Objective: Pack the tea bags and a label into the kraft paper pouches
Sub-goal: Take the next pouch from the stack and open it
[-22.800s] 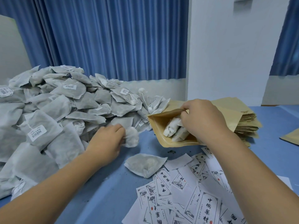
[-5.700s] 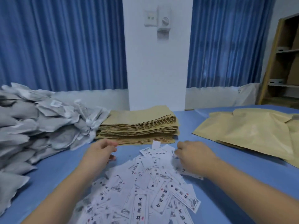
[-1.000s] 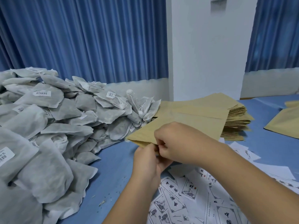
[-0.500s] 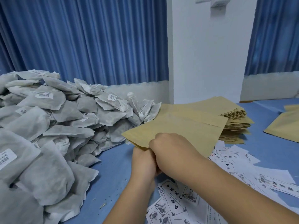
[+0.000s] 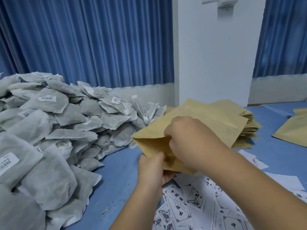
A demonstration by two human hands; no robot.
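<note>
I hold one kraft paper pouch (image 5: 204, 121) above the blue table, its mouth turned toward the left. My right hand (image 5: 191, 140) grips the upper edge of the mouth, fingers curled over it. My left hand (image 5: 152, 168) pinches the lower edge from below. The mouth is parted a little. A big heap of grey-white tea bags (image 5: 54, 130) fills the left side. White printed labels (image 5: 191, 206) lie scattered under my arms. I cannot see anything inside the pouch.
A stack of flat kraft pouches (image 5: 247, 131) sits behind the held one. More kraft pouches (image 5: 292, 130) lie at the far right. The blue table (image 5: 119, 171) shows between heap and labels. A white pillar and blue curtains stand behind.
Both hands have pulled the pouch's mouth edges apart, so it has opened slightly. The left hand has dropped lower. The pouch sits a bit higher and more tilted than before.
</note>
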